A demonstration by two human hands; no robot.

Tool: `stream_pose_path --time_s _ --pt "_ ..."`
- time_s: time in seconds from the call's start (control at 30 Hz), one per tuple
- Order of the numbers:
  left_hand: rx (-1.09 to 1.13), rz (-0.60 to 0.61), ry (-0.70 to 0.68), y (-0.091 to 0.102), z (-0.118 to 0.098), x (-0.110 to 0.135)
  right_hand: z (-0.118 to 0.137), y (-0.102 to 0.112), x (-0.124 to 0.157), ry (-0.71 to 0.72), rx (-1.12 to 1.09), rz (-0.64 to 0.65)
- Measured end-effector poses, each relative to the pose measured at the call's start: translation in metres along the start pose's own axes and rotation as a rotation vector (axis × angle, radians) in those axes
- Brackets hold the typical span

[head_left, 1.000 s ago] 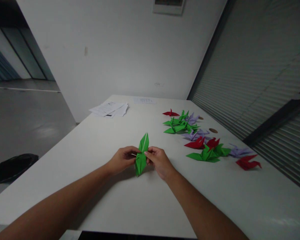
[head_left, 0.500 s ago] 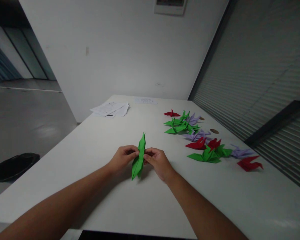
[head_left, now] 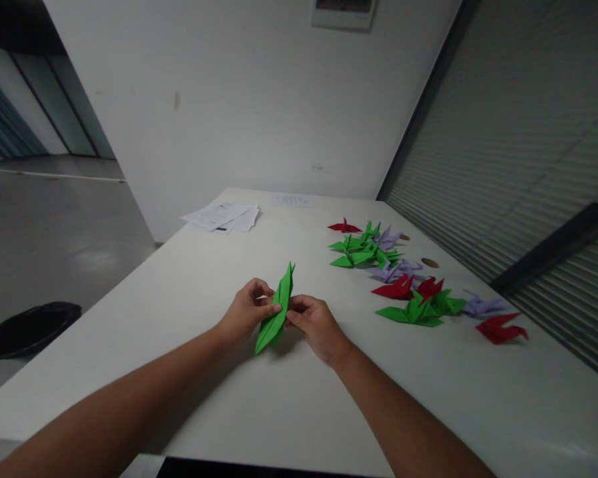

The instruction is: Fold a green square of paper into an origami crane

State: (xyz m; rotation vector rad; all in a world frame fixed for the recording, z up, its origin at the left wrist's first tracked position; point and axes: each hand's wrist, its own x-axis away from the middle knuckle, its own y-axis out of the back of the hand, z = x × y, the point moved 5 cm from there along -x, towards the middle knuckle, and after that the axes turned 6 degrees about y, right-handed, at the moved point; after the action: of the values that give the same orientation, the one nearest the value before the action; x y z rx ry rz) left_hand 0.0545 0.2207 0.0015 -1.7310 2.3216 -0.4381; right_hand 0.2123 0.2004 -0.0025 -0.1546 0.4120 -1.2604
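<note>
A folded green origami paper [head_left: 274, 323] is held between my two hands above the white table, its long points tilted up-right and down-left. My left hand [head_left: 246, 309] pinches it from the left, with the thumb lying on its near face. From the right, my right hand [head_left: 315, 324] grips its edge between thumb and fingers; those fingertips are partly hidden behind the paper. Off to the right lie finished-looking paper cranes, among them a green crane [head_left: 416, 310], a red crane [head_left: 501, 328] and a purple crane [head_left: 482, 305].
The white table [head_left: 189, 398] meets a wall at the far end. Loose printed sheets [head_left: 224, 217] lie at the back left. More green cranes [head_left: 361, 252] are clustered at the back right, beside window blinds [head_left: 518, 133]. A black-lined bin [head_left: 30, 330] stands left on the floor.
The green paper has turned slightly, its lower point swinging left and its upper point right. My left thumb has slid further over its face. The view has shifted a little.
</note>
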Motion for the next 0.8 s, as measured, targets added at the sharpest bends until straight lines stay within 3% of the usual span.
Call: stream_pose_path --time_s 0.47,0.8 --pt "-0.009 -0.041 0.071 0.0038 0.0091 -0.0029 0.0007 -0.0010 0.0012 0.023 0.126 -0.017" --pt "-0.117 -0.044 -0.002 0.0011 0.0043 -0.0004 -0.0066 -0.0001 -0.0013 0.047 0.357 -0.081"
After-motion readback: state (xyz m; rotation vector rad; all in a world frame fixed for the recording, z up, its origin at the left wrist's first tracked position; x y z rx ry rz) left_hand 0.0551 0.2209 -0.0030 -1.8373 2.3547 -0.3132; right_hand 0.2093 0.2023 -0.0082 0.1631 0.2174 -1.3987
